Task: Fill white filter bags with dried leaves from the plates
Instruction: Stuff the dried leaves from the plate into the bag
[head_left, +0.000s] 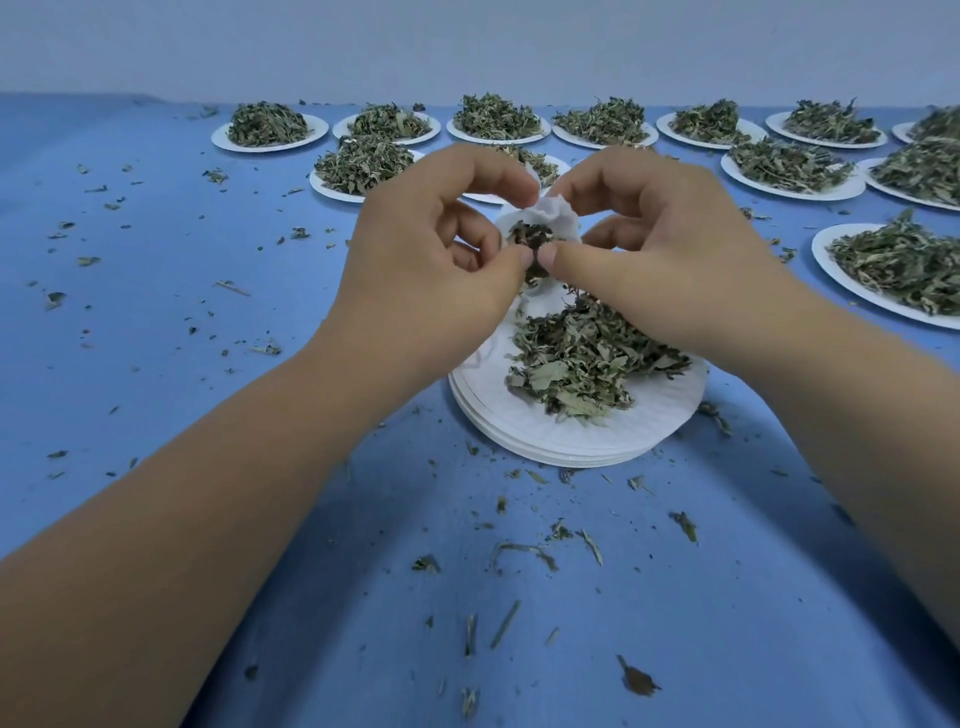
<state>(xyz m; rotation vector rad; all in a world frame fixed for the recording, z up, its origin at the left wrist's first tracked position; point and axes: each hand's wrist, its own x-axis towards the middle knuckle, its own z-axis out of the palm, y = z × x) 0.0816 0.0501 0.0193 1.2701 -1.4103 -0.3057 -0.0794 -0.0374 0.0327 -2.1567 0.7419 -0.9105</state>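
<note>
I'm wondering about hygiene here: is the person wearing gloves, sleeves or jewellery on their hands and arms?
No. The left hand and right hand are bare: no gloves, rings or watch. Both forearms are uncovered to the picture's edge, no sleeve showing. Nails look short, unpainted.

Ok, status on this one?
Left hand and right hand pinch the filter bag at its open mouth, leaves inside. Bag over the near plate. Nothing blocking.
</note>
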